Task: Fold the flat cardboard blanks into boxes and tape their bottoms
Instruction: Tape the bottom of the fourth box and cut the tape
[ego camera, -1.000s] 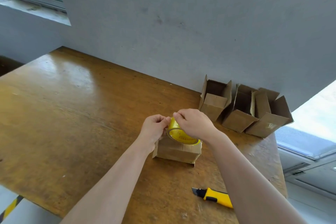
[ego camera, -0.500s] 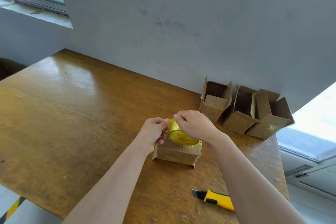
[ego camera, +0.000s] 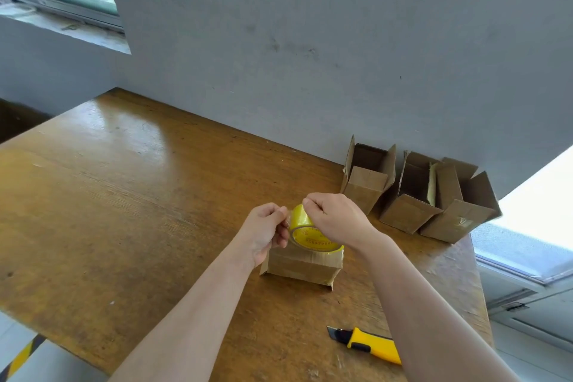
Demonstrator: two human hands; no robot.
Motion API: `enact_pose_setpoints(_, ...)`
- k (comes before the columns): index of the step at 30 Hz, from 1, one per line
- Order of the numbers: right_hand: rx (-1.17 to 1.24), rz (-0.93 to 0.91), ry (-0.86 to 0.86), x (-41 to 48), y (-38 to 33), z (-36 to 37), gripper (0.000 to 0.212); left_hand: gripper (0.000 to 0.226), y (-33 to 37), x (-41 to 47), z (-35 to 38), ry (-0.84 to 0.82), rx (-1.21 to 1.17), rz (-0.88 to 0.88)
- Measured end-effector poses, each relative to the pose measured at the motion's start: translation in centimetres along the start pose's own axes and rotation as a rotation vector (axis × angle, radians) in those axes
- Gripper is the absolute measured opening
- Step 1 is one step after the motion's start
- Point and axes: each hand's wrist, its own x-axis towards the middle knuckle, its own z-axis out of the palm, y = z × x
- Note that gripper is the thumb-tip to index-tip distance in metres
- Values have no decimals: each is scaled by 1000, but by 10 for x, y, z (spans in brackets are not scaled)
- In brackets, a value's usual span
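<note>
While the right hand [ego camera: 338, 220] clasps a glossy tape roll [ego camera: 305, 234], the left hand [ego camera: 266, 231] pinches it.

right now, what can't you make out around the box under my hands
Head view only.
Box top seam: covered by the tape roll and both hands.
Tape's loose end: lost between the fingers of the left hand and right hand.
Print on the roll: too small to read.
Knife handle end: behind the right forearm.

Translucent yellow roll of tape [ego camera: 305, 231], plain brown cardboard box [ego camera: 302, 267], glossy brown wooden table [ego camera: 124, 195], yellow-and-black utility knife [ego camera: 367, 344], grey wall [ego camera: 310, 40]
</note>
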Motion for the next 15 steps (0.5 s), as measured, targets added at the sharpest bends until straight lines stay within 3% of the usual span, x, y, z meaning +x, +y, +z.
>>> enact_pose_setpoints(4,63,35,4,-1,1,-1,41,30,-2,0,-1,-30,-143,-38)
enact_pose_setpoints(6,33,35,54,-2,0,0,29,29,0,1,-2,-37,-156,-44)
enact_pose_setpoints(8,-101,-15,285,-4,-2,2,17,28,1,3,-1,-38,-184,-55)
enact_pose_setpoints(11,-216,-158,702,-10,-6,8,24,27,3,4,2,-19,-253,-79)
enact_pose_setpoints(15,-216,-280,789,-21,-6,18,28,24,5,8,5,35,-295,-115)
